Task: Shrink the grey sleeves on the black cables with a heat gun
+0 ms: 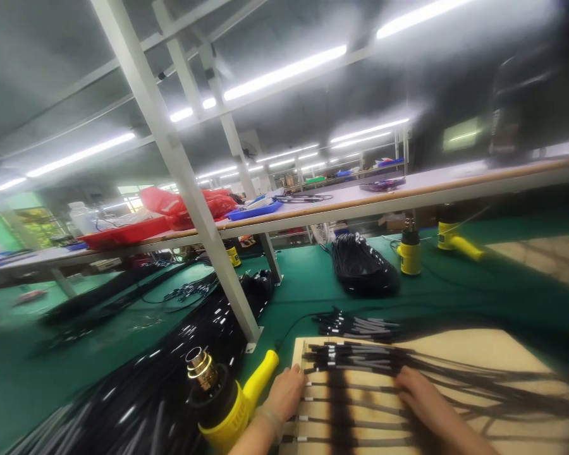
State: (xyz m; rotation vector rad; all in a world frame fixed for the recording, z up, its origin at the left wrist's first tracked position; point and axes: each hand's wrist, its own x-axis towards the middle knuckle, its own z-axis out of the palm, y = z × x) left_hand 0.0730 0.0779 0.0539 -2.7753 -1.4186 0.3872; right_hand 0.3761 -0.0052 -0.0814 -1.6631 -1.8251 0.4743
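Below a raised shelf (436, 181) spreads one green tabletop (303, 265), with one wooden board (478, 343) near right. On the shelf's far left sit one red tray (123, 235), red plastic heaped at its right side, and one blue tray (253, 213) of blurred items. Four yellow heat guns (227, 420) show: one near left, two far right, one partly hidden. The left hand (285, 392) is at the board's left edge, the right hand (415, 390) over the cables; I cannot tell either grip. On the board lie one dark cable bundle (360, 357) and, nearer, four separate cables (374, 424).
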